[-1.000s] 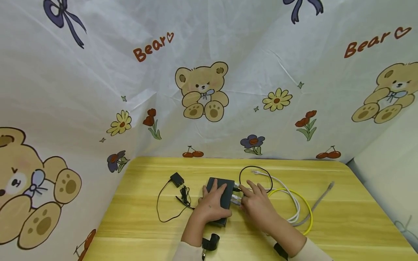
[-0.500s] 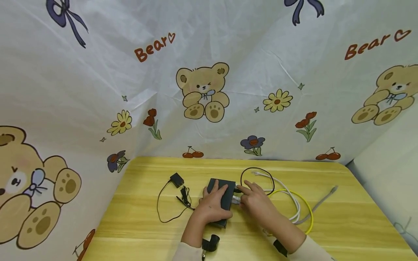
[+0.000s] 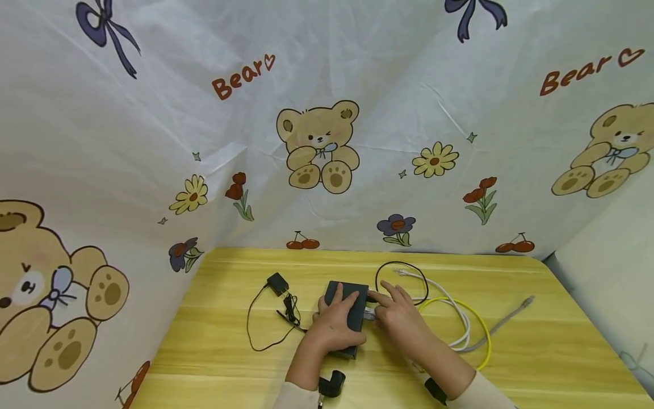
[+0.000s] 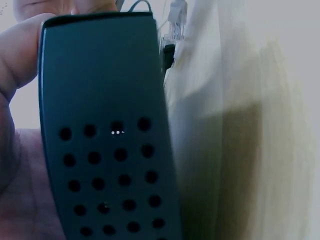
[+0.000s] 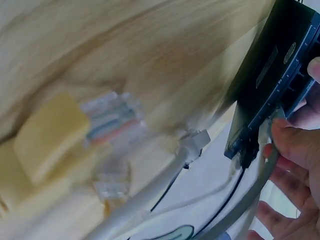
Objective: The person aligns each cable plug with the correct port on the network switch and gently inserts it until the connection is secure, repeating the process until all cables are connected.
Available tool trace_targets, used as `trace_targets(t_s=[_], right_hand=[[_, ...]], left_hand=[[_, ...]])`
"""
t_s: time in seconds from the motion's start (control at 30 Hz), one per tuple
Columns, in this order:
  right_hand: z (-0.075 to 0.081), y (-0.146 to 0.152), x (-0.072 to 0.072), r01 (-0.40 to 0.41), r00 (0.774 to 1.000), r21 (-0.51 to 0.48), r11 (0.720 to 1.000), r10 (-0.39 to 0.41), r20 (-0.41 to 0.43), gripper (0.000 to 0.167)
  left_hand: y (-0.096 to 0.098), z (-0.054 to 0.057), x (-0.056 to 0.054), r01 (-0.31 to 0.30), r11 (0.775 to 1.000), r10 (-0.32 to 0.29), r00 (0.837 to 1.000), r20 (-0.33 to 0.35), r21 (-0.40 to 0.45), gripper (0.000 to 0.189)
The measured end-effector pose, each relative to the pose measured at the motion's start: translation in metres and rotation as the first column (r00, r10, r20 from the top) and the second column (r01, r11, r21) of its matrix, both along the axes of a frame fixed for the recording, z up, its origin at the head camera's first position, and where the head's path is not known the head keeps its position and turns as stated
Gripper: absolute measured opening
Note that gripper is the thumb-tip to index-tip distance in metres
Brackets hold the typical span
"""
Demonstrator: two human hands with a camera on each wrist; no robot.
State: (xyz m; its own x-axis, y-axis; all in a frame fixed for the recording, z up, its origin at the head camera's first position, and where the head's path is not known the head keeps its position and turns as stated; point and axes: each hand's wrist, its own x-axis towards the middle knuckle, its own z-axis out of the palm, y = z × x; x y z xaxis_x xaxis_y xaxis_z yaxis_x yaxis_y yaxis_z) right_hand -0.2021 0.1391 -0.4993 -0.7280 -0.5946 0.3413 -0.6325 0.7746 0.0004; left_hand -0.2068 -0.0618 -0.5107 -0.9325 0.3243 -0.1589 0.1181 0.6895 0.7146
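Observation:
My left hand (image 3: 334,326) lies over a black network switch (image 3: 352,288) and grips it across its sides. In the left wrist view the vented side of the switch (image 4: 105,75) faces the camera, with the thumb along its edge. At the port side, my right hand (image 3: 403,321) pinches the plug end of a grey network cable (image 5: 257,185) between thumb and fingers, right at a port. A black lead (image 5: 245,160) and a thin white cable enter the same side near its end. The right fingers partly hide the plug.
White (image 3: 466,326) and yellow (image 3: 486,335) network cables loop at the right, beside the grey cable's free end (image 3: 526,302). A black power adapter (image 3: 277,283) with its lead lies left. Another black adapter (image 3: 332,384) sits near the front. A printed curtain hangs behind the table.
The right hand has edged slightly toward the switch with the grey plug, and less of the plug shows. The grey cable's free end has slid to the right. The left hand keeps its grip.

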Motion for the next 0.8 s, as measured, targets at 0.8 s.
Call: trace_targets(t_s=[0.8], right_hand=[[-0.004, 0.022, 0.009, -0.009, 0.999, -0.069, 0.998, 0.012, 0.046, 0.020]], left_hand=[[-0.001, 0.000, -0.001, -0.039, 0.999, 0.039, 0.999, 0.019, 0.029, 0.094]])
